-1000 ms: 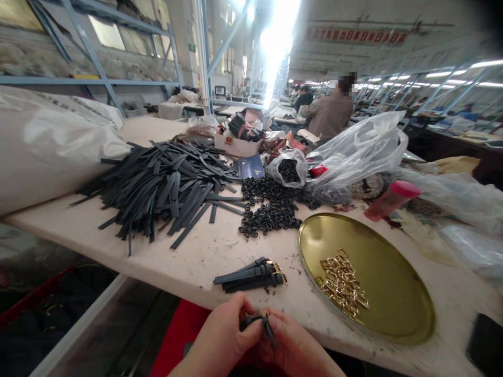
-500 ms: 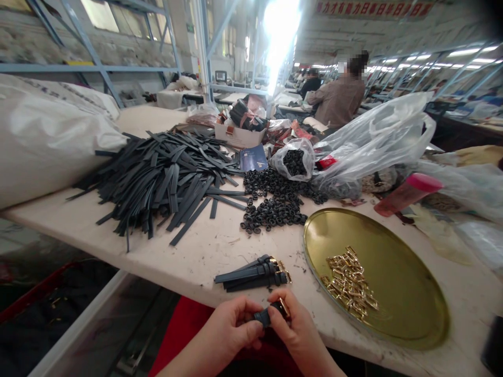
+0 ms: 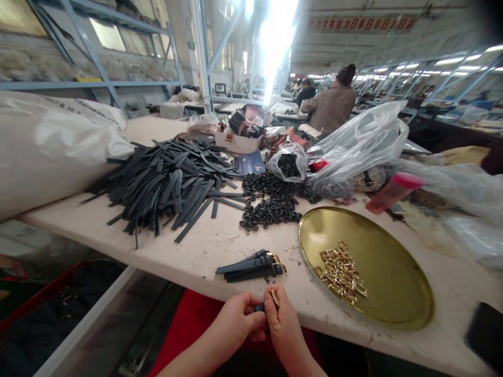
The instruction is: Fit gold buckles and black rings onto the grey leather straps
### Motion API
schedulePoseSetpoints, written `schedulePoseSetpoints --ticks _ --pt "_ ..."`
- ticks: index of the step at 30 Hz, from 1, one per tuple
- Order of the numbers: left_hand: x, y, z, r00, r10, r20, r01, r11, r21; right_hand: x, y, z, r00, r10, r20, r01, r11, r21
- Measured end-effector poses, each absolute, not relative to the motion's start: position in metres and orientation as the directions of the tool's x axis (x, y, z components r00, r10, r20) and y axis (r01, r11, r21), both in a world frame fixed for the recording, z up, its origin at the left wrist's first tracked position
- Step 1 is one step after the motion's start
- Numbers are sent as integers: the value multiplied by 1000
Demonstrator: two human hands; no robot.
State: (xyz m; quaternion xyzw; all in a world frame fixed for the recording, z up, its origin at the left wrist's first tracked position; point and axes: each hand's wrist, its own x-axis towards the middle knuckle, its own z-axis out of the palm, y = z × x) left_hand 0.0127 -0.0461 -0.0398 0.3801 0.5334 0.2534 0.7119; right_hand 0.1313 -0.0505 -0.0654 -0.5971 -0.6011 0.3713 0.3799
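Note:
Close together at the table's front edge, my left hand and my right hand both grip one dark strap. Its gold buckle shows at my right fingertips; most of the strap is hidden by my fingers. Just beyond my hands lies a small stack of dark straps with gold buckles at their right ends. To the right, a round gold tray bears a heap of loose gold buckles. Small black strap loops are piled behind the stack.
A big heap of loose dark straps covers the table's left, beside a white sack. Farther back are a clear bag of loops, a pink-lidded bottle and plastic bags. A dark object lies at right. A person sits beyond.
My right hand has turned and closed further over the strap, and the gold buckle now points up between its fingers. The whole view has shifted slightly.

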Motion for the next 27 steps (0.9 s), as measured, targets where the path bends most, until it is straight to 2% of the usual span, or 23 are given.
schedulePoseSetpoints --ticks 3,7,12,15,21,27 --pt "7 -49 -30 327 768 -550 39 571 820 135 -56 -60 -81 996 30 382 58 -922" --pt "-3 -54 -6 476 713 -516 41 568 822 143 -65 -53 -221 975 32 346 109 -932" --pt "-3 -62 -1 462 741 -488 63 521 851 137 -76 -54 -118 992 42 304 77 -950" --pt "-2 -65 -4 484 745 -460 83 485 871 136 -81 -52 -153 988 33 263 73 -962" --pt "-8 -63 3 514 650 -559 442 358 822 144 -80 -51 -194 978 71 323 132 -937" --pt "-2 -46 7 548 712 -438 532 108 840 144 -66 -45 -261 963 69 307 151 -940"
